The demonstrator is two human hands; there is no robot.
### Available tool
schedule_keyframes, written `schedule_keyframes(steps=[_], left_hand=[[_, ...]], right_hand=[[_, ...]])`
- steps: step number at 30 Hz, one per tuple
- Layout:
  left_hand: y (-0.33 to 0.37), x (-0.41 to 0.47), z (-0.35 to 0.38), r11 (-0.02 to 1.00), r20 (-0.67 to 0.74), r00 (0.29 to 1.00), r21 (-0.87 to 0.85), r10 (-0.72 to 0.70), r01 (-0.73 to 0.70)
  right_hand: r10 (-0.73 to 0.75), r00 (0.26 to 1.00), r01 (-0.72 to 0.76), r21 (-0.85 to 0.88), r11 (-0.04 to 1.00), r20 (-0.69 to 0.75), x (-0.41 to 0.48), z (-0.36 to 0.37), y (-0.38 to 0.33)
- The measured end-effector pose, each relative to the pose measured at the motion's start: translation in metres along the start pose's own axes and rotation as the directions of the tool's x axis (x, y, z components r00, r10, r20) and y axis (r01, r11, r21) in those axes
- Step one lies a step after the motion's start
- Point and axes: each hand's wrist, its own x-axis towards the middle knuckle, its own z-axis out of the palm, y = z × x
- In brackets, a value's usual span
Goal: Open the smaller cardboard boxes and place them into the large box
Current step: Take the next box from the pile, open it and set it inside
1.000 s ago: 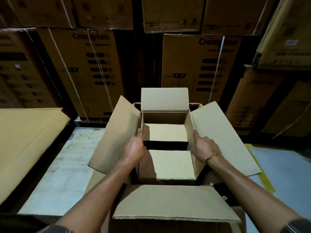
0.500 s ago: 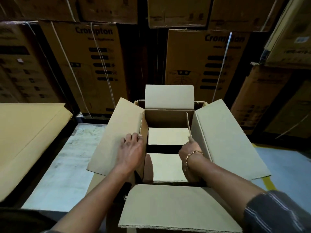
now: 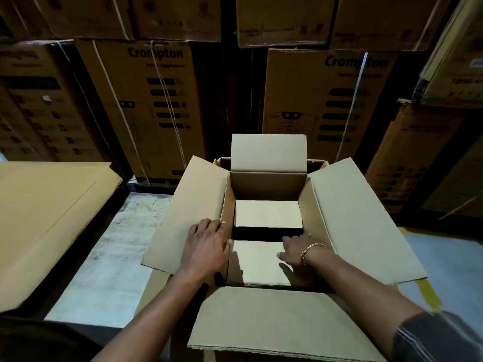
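Note:
A smaller cardboard box (image 3: 269, 184) stands upright with all its top flaps spread outward. It sits in the large box, whose rim (image 3: 318, 163) shows just behind it. Inside the smaller box, two pale bottom flaps lie flat with a dark gap (image 3: 266, 233) between them. My left hand (image 3: 206, 246) lies palm down on the left flap (image 3: 188, 205), fingers at the fold and thumb at the box's edge. My right hand (image 3: 300, 254), with a gold bracelet at the wrist, reaches down inside and lies flat on the near bottom flap (image 3: 257, 262).
Tall printed cartons (image 3: 146, 108) are stacked like a wall behind and on the right. A pile of flat cardboard sheets (image 3: 44, 218) lies at the left. A pale floor (image 3: 104, 270) shows between that pile and the box. Yellow floor marking (image 3: 428, 293) runs at the right.
My right hand left the right wall and went down inside onto the near bottom flap. My left hand slid from the left wall out onto the left flap.

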Motion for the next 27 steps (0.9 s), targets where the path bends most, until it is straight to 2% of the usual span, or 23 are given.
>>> schedule_keyframes(steps=[2,4,6,8,11,14,16,20,27], left_hand=[[0.000,-0.002,0.000,1.000,0.000,1.000,0.000,-0.011,0.011],[-0.002,-0.002,-0.002,1.000,0.003,1.000,-0.020,-0.013,0.013],[-0.004,0.000,-0.004,0.999,0.036,0.999,-0.047,-0.007,0.009],[-0.003,0.000,-0.008,0.998,0.067,0.998,-0.058,-0.017,0.021],[0.008,-0.008,-0.006,0.997,0.126,0.992,-0.071,-0.025,0.034],[0.019,-0.019,-0.001,0.997,0.166,0.986,-0.071,0.004,0.007],[0.021,-0.023,-0.002,0.995,0.150,0.989,-0.100,-0.002,0.017],[0.023,-0.025,-0.010,0.990,0.104,0.994,-0.140,-0.022,0.036],[0.024,-0.016,-0.016,0.993,0.110,0.993,-0.102,-0.045,0.056]], right_hand=[[0.011,1.000,-0.010,0.045,0.999,-0.021,-0.002,-0.002,-0.001],[0.010,0.991,0.016,0.191,0.981,-0.132,-0.016,-0.017,0.004],[-0.032,0.980,0.109,0.398,0.911,-0.195,-0.034,-0.032,0.014],[-0.138,0.976,0.206,0.504,0.839,-0.170,-0.063,-0.043,0.019],[-0.242,0.963,0.271,0.416,0.868,-0.122,-0.102,-0.034,0.021],[-0.250,0.936,0.321,0.312,0.894,-0.247,-0.118,-0.017,0.019],[-0.253,0.908,0.363,0.326,0.873,-0.335,-0.122,-0.013,0.019],[-0.258,0.874,0.405,0.322,0.856,-0.412,-0.120,-0.010,0.019],[-0.298,0.865,0.419,0.253,0.872,-0.404,-0.108,-0.023,0.014]])
